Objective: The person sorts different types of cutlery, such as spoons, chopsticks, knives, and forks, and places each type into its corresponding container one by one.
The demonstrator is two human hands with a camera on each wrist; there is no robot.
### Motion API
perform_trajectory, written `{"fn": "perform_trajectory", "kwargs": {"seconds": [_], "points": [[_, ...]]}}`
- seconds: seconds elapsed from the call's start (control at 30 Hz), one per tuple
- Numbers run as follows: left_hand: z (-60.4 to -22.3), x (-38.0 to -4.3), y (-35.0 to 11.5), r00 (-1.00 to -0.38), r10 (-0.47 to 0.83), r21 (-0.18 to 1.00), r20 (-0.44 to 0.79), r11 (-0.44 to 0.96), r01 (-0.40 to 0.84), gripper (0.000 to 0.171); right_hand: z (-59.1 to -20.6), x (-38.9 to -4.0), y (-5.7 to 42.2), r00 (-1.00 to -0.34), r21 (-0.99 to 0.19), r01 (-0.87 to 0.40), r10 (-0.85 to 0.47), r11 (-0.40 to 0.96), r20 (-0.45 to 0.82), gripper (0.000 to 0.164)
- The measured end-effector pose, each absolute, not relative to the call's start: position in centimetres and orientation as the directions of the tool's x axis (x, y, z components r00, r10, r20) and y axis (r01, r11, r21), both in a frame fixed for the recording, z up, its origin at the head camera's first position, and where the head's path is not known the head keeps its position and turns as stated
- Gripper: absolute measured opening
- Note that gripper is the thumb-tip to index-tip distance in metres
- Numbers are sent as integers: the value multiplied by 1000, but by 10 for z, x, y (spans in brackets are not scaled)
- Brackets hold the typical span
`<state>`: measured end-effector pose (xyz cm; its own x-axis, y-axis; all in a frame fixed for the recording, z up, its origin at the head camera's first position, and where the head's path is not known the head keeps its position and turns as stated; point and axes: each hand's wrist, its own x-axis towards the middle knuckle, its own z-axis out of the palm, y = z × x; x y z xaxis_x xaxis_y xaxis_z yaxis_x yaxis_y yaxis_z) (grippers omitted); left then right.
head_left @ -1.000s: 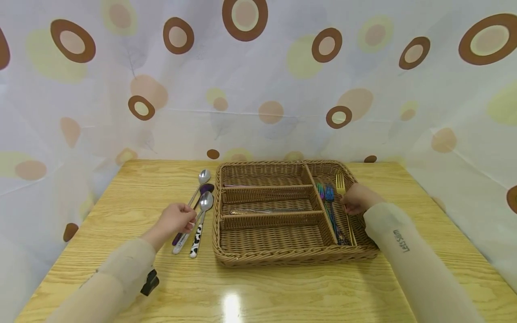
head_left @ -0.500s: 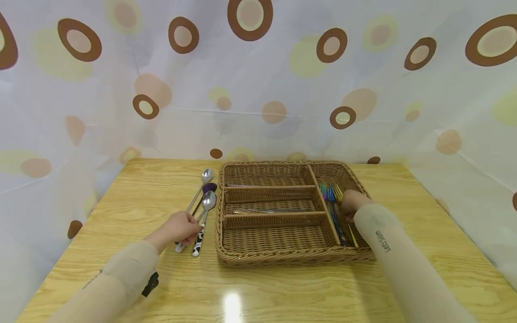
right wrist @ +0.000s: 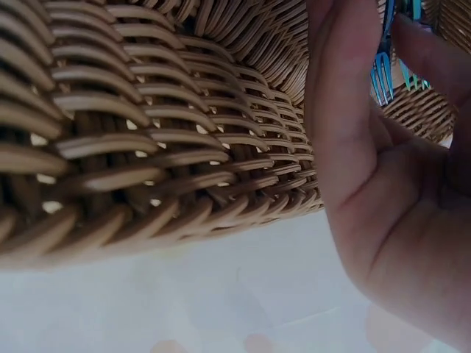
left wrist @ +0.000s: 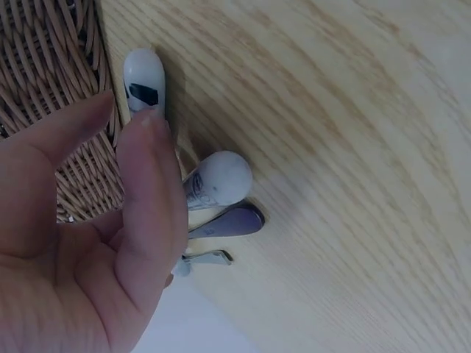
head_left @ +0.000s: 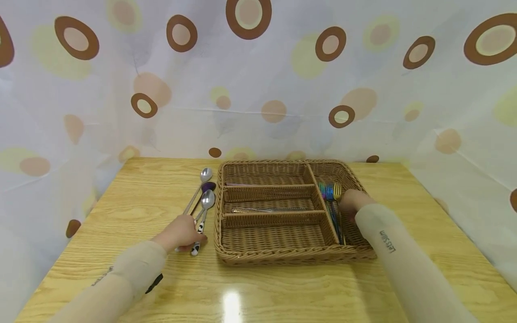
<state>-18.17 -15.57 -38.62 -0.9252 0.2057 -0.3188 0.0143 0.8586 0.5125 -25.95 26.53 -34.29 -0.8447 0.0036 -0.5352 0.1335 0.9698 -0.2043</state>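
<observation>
In the head view my left hand (head_left: 181, 232) is low over the handles of several spoons left of the basket. The left wrist view has its thumb and forefinger apart, beside and over the cow-patterned handle (left wrist: 143, 77) of one spoon (head_left: 208, 198). A white spoon handle (left wrist: 224, 176) and a purple one (left wrist: 239, 220) lie alongside. My right hand (head_left: 352, 202) reaches into the basket's right compartment beside a gold fork (head_left: 337, 191); its fingertips are hidden. A blue fork (head_left: 329, 193) and a rainbow fork (head_left: 322, 190) lie left of the gold one.
The wicker basket (head_left: 278, 256) has three long compartments on the left and one on the right. A knife (head_left: 262, 210) lies in its middle compartment. Above the spoons' handles are a purple spoon bowl (head_left: 208, 186) and a silver one (head_left: 206, 174).
My left hand has moved right and down onto the cow-patterned spoon's handle. The gold fork has shifted left and toward me, now lined up beside the blue fork.
</observation>
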Motion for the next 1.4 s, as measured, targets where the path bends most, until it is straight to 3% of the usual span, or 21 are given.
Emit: {"fn": "perform_trajectory", "kwargs": {"seconds": [0.2, 0.47, 1.1, 1.23, 1.4], "points": [[-386, -178, -153, -927, 162, 468, -337, 884, -16, 33, -341, -260, 270, -874, -338, 189, 1, 922, -485, 28], [-388, -178, -153, -934, 126, 487, -334, 871, -57, 24, -342, -261, 274, -897, -392, 199, 6, 898, -442, 30], [-381, -181, -160, -958, 147, 558, -245, 830, -15, 26, -333, -260, 269, -903, -382, 197, 15, 903, -430, 29], [-370, -185, -164, -964, 165, 563, -206, 826, 22, 33, -326, -260, 267, -923, -366, 148, -4, 919, -384, 28], [-356, -188, -170, -971, 142, 558, -192, 830, 11, 29, -315, -259, 256, -948, -329, 43, -66, 943, -311, 35]]}}
